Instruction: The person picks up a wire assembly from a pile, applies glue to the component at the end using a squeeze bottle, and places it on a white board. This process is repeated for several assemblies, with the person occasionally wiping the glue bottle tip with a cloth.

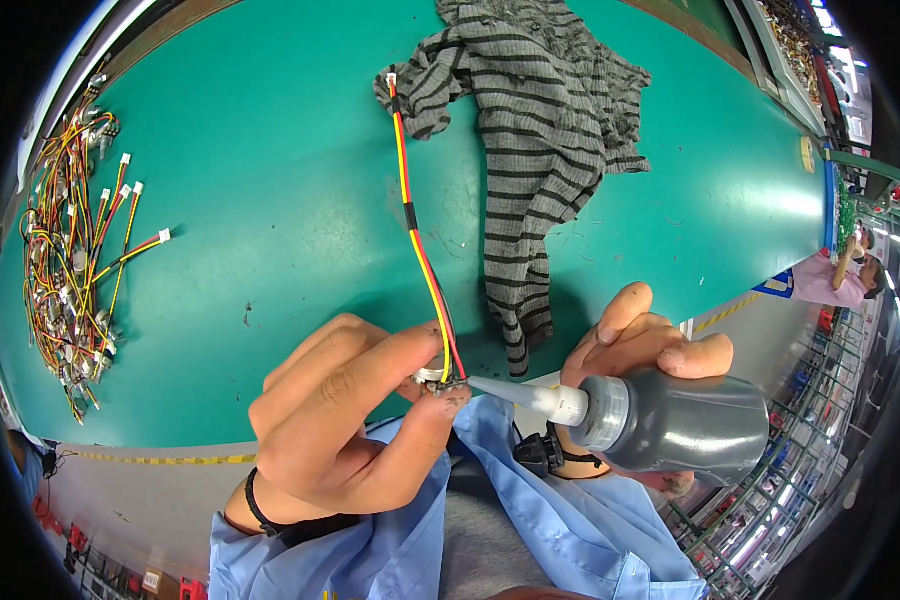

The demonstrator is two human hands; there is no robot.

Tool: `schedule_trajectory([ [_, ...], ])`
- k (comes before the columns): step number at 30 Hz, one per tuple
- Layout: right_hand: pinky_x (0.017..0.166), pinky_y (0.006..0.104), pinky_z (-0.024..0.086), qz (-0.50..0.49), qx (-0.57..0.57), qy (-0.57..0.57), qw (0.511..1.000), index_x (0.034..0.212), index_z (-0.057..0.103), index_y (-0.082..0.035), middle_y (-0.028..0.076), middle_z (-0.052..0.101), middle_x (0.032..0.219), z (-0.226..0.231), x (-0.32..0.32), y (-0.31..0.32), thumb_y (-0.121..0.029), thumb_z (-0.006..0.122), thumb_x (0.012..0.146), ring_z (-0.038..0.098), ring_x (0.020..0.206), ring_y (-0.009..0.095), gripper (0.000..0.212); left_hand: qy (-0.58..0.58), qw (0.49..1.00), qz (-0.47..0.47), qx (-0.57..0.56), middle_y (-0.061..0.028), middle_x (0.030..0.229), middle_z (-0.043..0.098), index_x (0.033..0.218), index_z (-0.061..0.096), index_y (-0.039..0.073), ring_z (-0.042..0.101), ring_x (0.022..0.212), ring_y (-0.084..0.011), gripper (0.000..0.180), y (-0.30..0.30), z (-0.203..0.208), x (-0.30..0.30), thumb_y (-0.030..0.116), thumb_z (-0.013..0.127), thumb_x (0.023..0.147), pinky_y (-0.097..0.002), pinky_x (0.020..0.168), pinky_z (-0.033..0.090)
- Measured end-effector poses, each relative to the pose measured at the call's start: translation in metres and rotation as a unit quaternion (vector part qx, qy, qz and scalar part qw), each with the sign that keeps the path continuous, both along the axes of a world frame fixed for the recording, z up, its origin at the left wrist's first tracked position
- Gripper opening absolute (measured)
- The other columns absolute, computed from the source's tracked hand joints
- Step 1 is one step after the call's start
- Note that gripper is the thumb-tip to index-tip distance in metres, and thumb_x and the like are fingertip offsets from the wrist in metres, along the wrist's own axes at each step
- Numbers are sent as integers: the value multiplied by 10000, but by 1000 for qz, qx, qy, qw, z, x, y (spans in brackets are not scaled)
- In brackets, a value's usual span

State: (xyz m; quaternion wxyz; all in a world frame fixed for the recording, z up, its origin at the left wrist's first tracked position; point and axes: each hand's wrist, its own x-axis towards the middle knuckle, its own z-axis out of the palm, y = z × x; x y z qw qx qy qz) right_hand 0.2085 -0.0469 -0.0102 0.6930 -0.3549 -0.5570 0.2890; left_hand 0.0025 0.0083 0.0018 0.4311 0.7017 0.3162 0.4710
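Observation:
My left hand (345, 420) pinches a small round metal part (432, 374) between thumb and forefinger. From that part a wire lead (406, 180) of red, yellow and black strands runs up over the green table, ending in a small white plug. My right hand (640, 350) is wrapped round a dark grey squeeze bottle (685, 425) lying on its side in the grip. The bottle's tapered nozzle (515, 392) points left, its tip at or very near the wire ends on the metal part; whether they touch, I cannot tell.
On the green table (300, 220), a heap of similar wired parts (70, 260) lies at the far left. A striped grey cloth (545, 130) is spread beyond my hands. At the right, a person in pink (835, 278) sits near metal racks.

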Motion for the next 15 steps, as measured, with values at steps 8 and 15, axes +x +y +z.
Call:
schedule_trajectory([
  [8, 604, 382, 424, 2, 7, 12, 1000, 1048, 435, 13, 96, 550, 641, 0, -2, -2, -618, 705, 739, 582, 546, 226, 752, 1, 1000, 0, -6, -131, 690, 631, 975, 632, -106, 585, 536, -192, 328, 0, 1, -1, -76, 709, 658, -275, 480, 437],
  [15, 601, 334, 348, -107, 16, -14, 994, 1076, 472, -23, 46, 481, 602, -3, -10, 10, -699, 622, 740, 457, 514, 153, 769, -9, 999, -23, -25, -157, 737, 640, 997, 622, -130, 575, 558, -187, 336, 1, 4, -6, -87, 692, 672, -273, 494, 440],
])
